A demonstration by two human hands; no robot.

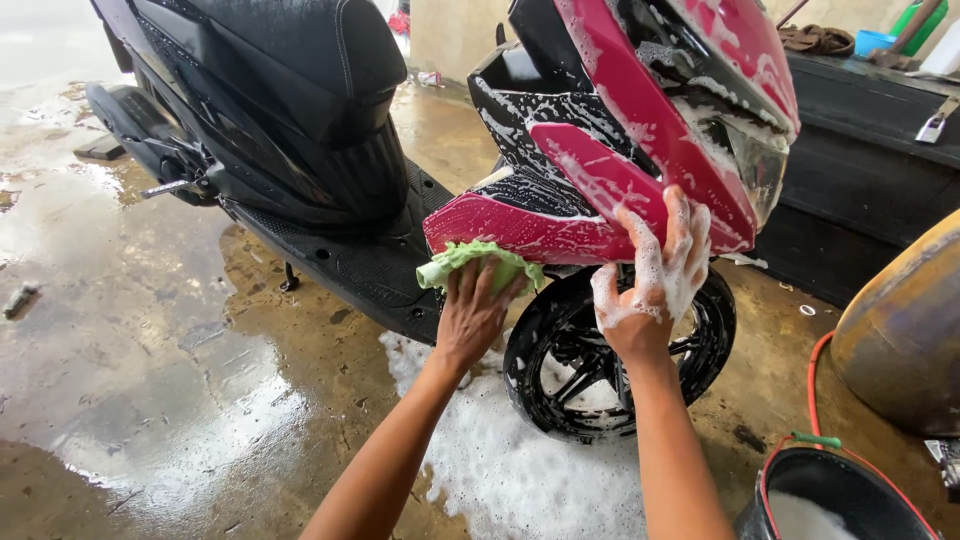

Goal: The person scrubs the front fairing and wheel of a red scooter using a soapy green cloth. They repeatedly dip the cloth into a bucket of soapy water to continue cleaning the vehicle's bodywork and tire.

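Observation:
A black and red scooter (pixel 330 130) stands on the wet floor, its red front fairing (pixel 620 170) streaked with soap foam. My left hand (pixel 470 310) presses a green cloth (pixel 478 262) against the lower edge of the fairing, just above the front wheel (pixel 590 370). Covered in suds, my right hand (pixel 655 280) lies flat with spread fingers on the fairing's lower right side and holds nothing. The black wheel is wet and partly hidden behind my right forearm.
Foam (pixel 520 460) pools on the wet concrete floor (pixel 150 360) under the wheel. A black bucket (pixel 830 495) with soapy water sits at the bottom right beside a red hose (pixel 812 385). A large rounded brown vessel (pixel 905 330) and a dark bench (pixel 860 150) stand on the right.

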